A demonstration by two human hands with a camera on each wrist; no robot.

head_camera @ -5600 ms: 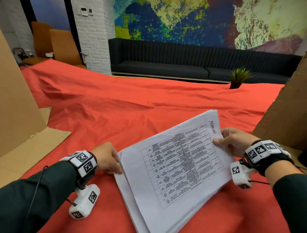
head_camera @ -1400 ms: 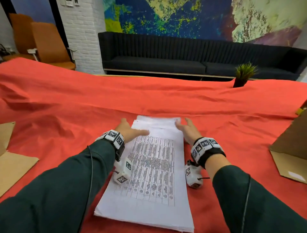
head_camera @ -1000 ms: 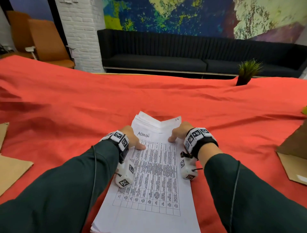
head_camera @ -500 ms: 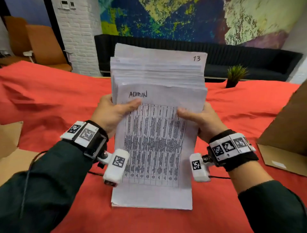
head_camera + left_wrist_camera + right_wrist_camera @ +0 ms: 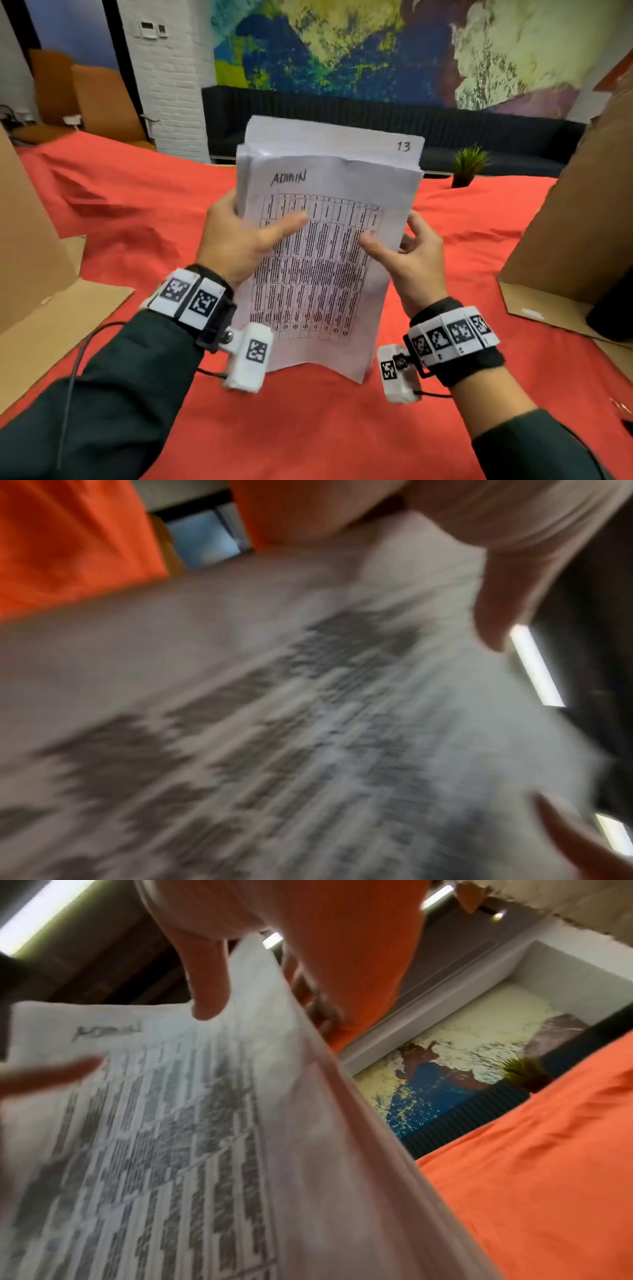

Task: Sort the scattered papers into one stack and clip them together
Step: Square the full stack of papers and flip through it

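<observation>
White paper stack, one, upright between two hands: left hand, right hand.

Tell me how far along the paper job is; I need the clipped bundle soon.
Gathered: the papers form one stack. In hand: left hand and right hand hold it upright on the red cloth, top edges uneven. Left: squaring and clipping; no clip is visible.
</observation>
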